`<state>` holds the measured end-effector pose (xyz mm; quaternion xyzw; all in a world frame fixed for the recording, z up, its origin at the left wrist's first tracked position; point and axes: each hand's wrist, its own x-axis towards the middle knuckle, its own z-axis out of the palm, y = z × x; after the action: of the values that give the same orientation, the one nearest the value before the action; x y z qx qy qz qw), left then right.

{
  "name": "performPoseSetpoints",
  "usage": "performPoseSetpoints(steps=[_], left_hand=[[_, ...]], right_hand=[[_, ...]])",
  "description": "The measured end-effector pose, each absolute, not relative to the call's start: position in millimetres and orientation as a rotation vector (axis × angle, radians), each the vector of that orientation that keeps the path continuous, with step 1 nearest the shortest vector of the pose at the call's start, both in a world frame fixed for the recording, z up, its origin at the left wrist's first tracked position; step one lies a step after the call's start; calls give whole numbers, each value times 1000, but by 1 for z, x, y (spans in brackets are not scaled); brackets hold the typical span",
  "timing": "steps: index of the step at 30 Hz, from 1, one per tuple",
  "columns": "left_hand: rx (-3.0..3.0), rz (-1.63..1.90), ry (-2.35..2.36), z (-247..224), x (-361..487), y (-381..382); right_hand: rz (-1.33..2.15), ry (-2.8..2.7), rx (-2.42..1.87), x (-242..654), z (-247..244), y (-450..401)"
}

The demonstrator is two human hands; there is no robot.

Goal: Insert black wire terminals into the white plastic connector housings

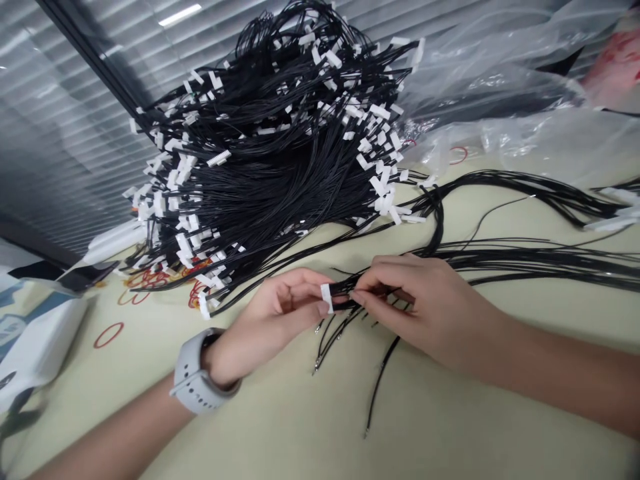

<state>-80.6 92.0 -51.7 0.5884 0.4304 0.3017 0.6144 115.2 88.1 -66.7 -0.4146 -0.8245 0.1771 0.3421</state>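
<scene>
Fingers (305, 288) of left hand (270, 327) closed on white connector (327, 297), right hand (415, 307) gripping its black wires (345, 293), tangled wire heap (270, 160) behind

Grey horizontal window blinds (65, 133) fill the upper left, crossed by a slim black window frame (95, 47). A narrow strip of bright white light (180, 15) glows above them. A pale cream tabletop (450, 413) spreads across the lower view.

The left hand (273, 320) pinches a white connector (327, 298), the right hand (415, 307) grips its black wires (360, 288), beside heaped wire harnesses (265, 153) on the counter (450, 400).
</scene>
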Motion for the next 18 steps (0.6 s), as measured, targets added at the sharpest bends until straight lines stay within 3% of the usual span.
performPoseSetpoints(steps=[4,18], left_hand=[[1312,793,926,-53,-80,92],[1257,859,938,-52,-75,90]], right_hand=[[645,-1986,-1043,112,-69,86],[591,-1838,-983,112,-76,85]])
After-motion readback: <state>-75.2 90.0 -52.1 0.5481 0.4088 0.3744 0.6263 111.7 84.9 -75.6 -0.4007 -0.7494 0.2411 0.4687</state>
